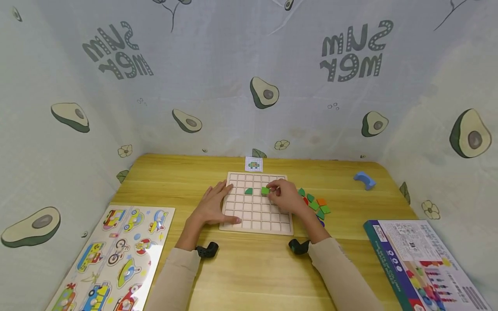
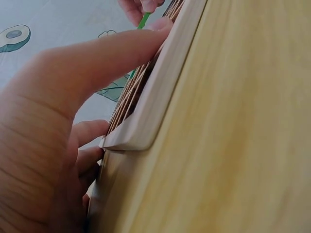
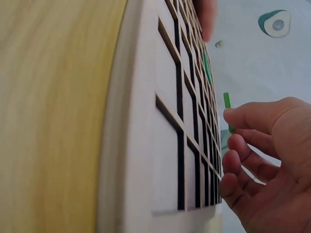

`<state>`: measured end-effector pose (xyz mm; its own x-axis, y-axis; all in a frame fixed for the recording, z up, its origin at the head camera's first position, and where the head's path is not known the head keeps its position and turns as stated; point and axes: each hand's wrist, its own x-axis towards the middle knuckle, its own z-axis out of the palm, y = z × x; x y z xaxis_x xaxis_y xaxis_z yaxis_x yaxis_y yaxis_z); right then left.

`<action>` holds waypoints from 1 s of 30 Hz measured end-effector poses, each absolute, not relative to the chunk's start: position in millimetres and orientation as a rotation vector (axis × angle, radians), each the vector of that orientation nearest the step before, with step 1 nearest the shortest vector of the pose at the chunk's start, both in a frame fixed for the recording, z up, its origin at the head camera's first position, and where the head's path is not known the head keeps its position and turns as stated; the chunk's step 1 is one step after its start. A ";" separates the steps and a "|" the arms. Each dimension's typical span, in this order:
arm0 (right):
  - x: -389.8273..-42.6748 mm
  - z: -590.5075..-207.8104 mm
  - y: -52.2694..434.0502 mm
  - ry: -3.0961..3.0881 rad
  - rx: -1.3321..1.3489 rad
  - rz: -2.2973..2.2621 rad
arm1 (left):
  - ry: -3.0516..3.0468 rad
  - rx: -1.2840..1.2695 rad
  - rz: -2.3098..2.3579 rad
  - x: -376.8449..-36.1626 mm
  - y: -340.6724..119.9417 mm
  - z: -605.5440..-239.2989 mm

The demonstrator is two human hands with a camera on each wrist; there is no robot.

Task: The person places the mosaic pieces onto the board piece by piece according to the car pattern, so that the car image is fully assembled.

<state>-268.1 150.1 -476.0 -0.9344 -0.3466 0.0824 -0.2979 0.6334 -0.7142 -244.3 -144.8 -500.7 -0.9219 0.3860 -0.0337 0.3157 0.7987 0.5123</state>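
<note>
The right hand [image 1: 287,196] is pinching a light green tile [image 1: 265,190] between thumb and fingertips, lowering it over the grid board [image 1: 256,218]; the tile is sitting just left of those fingers, in the board's second row, with a dark green quarter-round tile [image 1: 248,191] already lying two cells further left; the left hand [image 1: 213,206] is lying flat on the board's left edge, fingers straight and slightly spread, pinning it to the counter [image 1: 249,268]; to seat this piece cleanly, I'd say, the tile wants squaring to the cell walls before release, and the flat hand should be keeping the board from sliding; the loose coloured tiles [image 1: 316,204] are waiting just right of the working hand; the pattern card [image 1: 253,164] is standing beyond the board.
</note>
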 end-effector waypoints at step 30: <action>-275.7 -480.8 125.6 2.774 -0.433 -1.050 | 2.854 0.524 0.822 -245.4 -145.9 -503.1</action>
<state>-275.7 125.6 -480.8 -0.9482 -0.3160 -0.0322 -0.2154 0.7142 -0.6659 -245.4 -145.9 -503.1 -0.9320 0.3616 -0.0245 0.2931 0.7918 0.5358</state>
